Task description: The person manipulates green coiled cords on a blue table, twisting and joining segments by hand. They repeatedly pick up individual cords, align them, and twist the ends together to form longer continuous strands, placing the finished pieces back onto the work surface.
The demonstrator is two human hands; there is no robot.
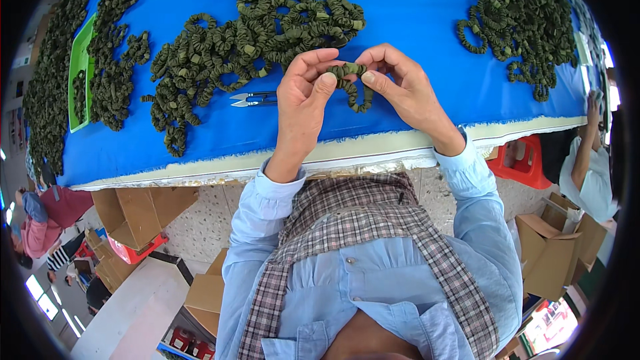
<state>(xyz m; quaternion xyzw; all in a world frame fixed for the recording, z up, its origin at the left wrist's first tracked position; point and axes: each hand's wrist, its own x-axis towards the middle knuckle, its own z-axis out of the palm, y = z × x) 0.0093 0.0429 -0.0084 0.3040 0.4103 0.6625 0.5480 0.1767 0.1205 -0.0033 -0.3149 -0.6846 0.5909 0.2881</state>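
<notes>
Between my two hands, just over the near part of the blue table, is a dark green ruffled scrunchie (360,97). My left hand (305,90) pinches its left side between thumb and forefinger. On the other side, my right hand (398,87) pinches it the same way, and the lower part of the ring hangs down between them. Beside my left wrist lies a pair of thread snips (253,99), partly hidden by that hand. A large heap of similar green scrunchies (247,40) spreads behind and left of my hands.
More scrunchies pile up at the far right (523,13) and far left, around a bright green tray (81,73). The blue tabletop (407,13) ends at a cream front edge. Below stand cardboard boxes (137,213) and a red stool (523,163). Other people sit at both sides.
</notes>
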